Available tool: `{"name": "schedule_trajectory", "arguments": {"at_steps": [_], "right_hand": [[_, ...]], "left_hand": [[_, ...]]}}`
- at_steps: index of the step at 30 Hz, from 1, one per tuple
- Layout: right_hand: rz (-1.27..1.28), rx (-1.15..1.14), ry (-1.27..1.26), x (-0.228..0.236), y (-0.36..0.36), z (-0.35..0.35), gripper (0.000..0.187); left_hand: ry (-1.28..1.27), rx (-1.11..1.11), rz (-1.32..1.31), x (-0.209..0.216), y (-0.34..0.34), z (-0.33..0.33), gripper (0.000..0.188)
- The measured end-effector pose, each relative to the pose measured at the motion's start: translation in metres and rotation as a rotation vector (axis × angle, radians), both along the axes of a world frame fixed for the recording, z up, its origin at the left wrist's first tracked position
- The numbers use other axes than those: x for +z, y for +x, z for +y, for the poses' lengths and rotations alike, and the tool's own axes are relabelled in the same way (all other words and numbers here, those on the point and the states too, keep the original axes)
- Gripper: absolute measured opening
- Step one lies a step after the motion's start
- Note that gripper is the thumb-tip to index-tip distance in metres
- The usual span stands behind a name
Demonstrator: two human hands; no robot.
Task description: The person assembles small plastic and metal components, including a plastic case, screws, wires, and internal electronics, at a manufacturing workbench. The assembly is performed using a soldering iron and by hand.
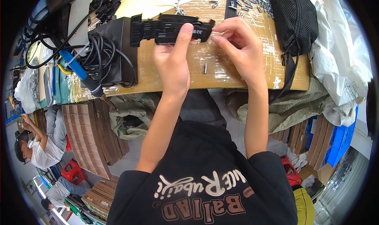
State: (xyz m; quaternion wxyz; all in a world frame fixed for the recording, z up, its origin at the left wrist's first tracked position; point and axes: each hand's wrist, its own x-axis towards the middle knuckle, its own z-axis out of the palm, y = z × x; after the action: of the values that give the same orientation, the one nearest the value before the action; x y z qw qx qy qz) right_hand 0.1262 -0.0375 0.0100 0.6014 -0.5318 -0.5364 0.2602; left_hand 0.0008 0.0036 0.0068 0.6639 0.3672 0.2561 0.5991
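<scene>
A long black plastic part (pixel 169 29) with clips and notches is held over the table in my left hand (pixel 173 63). My left thumb presses on its face, and the other fingers are behind it, mostly hidden. At the part's right end, my right hand (pixel 242 51) has thumb and index finger brought close together in a pinch. Whether a small piece sits between those fingertips cannot be made out. Below the part, one small silvery metal piece (pixel 205 68) lies on the tabletop between my wrists.
Many small metal pieces (pixel 252 2) are scattered at the table's (pixel 237 79) far side. Coiled black cables (pixel 102 55) and a dark box crowd the left. A black mesh bag (pixel 294 19) lies at the right, its strap hanging down. Other people (pixel 47 152) are at the far left.
</scene>
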Motion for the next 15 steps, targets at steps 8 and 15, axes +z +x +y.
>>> {"name": "schedule_trajectory", "arguments": {"at_steps": [8,15], "right_hand": [[-0.225,0.228,-0.232,0.01,-0.002,-0.028,0.018],[-0.4,0.258,-0.263,0.013,-0.013,-0.028,0.01]], "left_hand": [[0.005,0.112,0.001,-0.002,0.0,0.003,0.01],[0.008,0.065,-0.032,-0.003,-0.002,0.004,0.01]]}}
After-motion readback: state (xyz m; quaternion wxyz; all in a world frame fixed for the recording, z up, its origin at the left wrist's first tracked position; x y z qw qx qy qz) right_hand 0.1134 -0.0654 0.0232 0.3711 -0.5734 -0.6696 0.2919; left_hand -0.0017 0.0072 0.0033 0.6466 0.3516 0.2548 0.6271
